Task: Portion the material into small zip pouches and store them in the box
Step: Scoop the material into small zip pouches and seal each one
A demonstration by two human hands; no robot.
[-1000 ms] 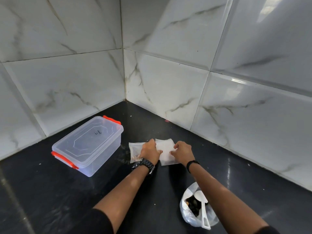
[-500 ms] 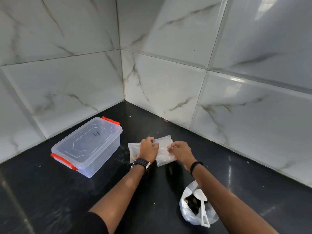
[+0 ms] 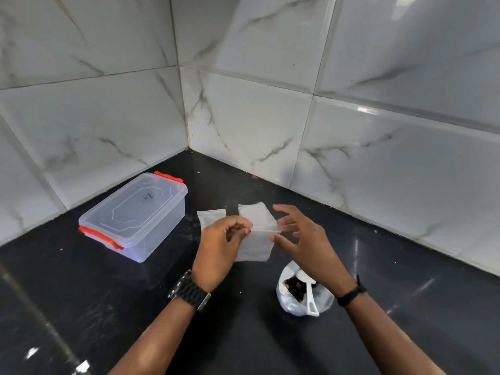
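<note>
i'm pinching the zip edge of a small clear plastic pouch point(image 3: 255, 243) in my left grip point(image 3: 220, 243) above the black bench point(image 3: 405, 307), my right grip point(image 3: 303, 236) spread open beside it, aiming to part the lips evenly before scooping.

Black glossy countertop point(image 3: 270, 334), lidded clear box point(image 3: 135, 215) at left, flat zip pouches point(image 3: 213, 216) centre, open bag with scoop point(image 3: 303, 296) near right.

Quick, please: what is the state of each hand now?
Left hand: pinches the top edge of a zip pouch.
Right hand: open, fingers spread beside the pouch, holding nothing.
</note>
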